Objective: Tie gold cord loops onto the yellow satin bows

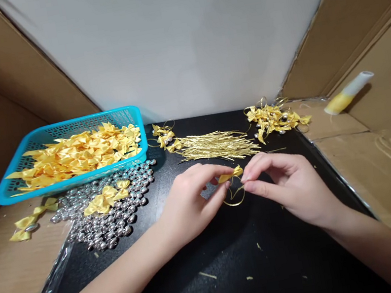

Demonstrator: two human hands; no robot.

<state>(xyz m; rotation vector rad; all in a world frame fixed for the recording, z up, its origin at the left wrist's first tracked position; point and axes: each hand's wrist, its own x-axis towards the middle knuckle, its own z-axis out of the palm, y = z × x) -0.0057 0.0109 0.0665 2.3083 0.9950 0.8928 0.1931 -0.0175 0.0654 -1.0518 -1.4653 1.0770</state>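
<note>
Over the middle of the black table, my left hand (199, 193) pinches a small yellow ribbon bow (230, 174) between thumb and fingers. A thin gold cord (235, 204) hangs from the bow in a loop. Close on the right, my right hand (285, 179) is closed, its thumb and forefinger pinching the cord near the bow. The fingertips hide part of the cord and the exact spot where it meets the bow. Just beyond both hands lies a bundle of cut gold cords (220, 146).
A blue basket (138, 126) of yellow bows stands at the left. Silver beads (109, 228) spread before it, with loose bows (105, 200) on top. Bows with cords form a pile (275, 118) at the back right. A white-and-yellow tube (349, 93) is beside the right cardboard wall.
</note>
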